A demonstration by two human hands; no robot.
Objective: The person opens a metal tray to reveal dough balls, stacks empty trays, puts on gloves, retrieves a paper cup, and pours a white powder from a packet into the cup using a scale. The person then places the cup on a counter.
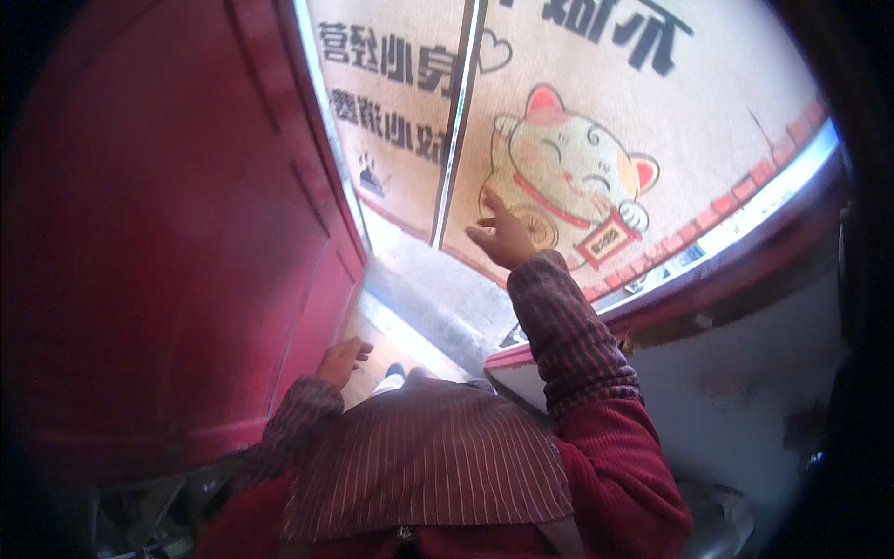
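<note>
A split fabric door curtain [412, 182] hangs before me, backlit, printed with a lucky cat [569, 161] and large writing seen mirrored. My right hand [501, 234] is stretched out at the lower part of its right panel, fingers spread and nothing held. Whether the fingertips touch the cloth, I cannot tell. Low on the left, my left hand [343, 362] hangs beside a red door [300, 279], its fingers slightly bent and empty. Striped oversleeves [573, 328] cover both forearms, and a striped apron [433, 461] covers my front.
Under the curtain a doorway threshold [419, 328] leads to a grey step [461, 286]. My shoes [394, 370] are just inside. A red-edged pale panel [684, 391] stands close on the right. A rounded metallic object [719, 517] sits at the lower right.
</note>
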